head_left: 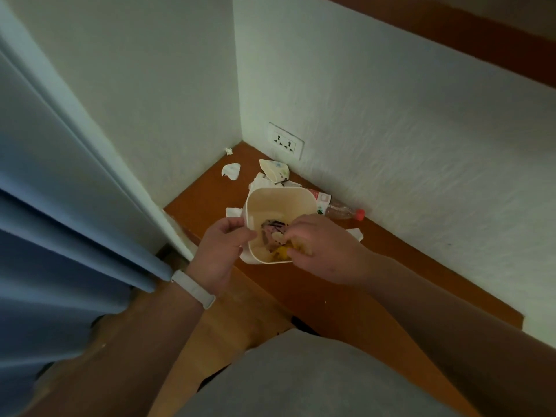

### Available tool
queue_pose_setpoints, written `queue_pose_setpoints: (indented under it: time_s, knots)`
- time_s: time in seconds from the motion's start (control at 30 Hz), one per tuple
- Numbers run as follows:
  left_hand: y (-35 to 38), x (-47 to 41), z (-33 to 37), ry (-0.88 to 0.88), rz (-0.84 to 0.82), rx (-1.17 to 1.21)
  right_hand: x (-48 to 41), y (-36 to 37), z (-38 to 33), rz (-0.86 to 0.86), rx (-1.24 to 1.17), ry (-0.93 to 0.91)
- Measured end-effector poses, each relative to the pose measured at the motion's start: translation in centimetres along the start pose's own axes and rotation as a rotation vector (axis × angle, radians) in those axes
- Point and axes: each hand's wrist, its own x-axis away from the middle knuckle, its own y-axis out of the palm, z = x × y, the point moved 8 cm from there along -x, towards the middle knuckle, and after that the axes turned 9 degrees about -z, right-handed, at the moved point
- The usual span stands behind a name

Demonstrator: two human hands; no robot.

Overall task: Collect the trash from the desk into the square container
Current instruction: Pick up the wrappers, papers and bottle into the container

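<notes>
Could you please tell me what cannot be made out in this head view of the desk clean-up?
- Contents of the square container: the right hand covers them, blurred.
- Plastic bottle: its base sits behind the container.
- Right hand's grip: fingertips lie inside the container, unclear.
- Paper scraps: too small to identify.

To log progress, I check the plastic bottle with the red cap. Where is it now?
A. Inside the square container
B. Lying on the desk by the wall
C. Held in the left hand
B: the plastic bottle lies on its side on the desk, behind the square container.
</notes>
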Motion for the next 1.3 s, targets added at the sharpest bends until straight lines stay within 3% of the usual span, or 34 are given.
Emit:
queue_pose_setpoints:
  time_s: [0.17, 0.23, 0.5, 1.1, 1.3]
  knots:
    - [0.0, -0.8, -0.5, -0.016, 0.025, -0.035, 2.1, -0.7, 6.6, 0.214, -0.052, 0.16]
    - [0.1, -1.1, -0.6, -0.016, 0.032, -0.037, 2.7, 0.3, 10.5, 0.225, 0.006, 0.256]
    - [1.0, -2.0, -0.2, 0.0, 0.079, 0.041, 3.1, 6.9, 21.4, -0.104, 0.154, 0.533]
    - [4.0, -2.2, -0.3, 0.004, 0.08, 0.029, 3.1, 9.5, 23.1, -0.189, 0.163, 0.431]
    - [3.7, -0.7, -0.3, 0.005, 0.085, 0.032, 3.6, 5.9, 19.1, -0.009, 0.157, 0.367]
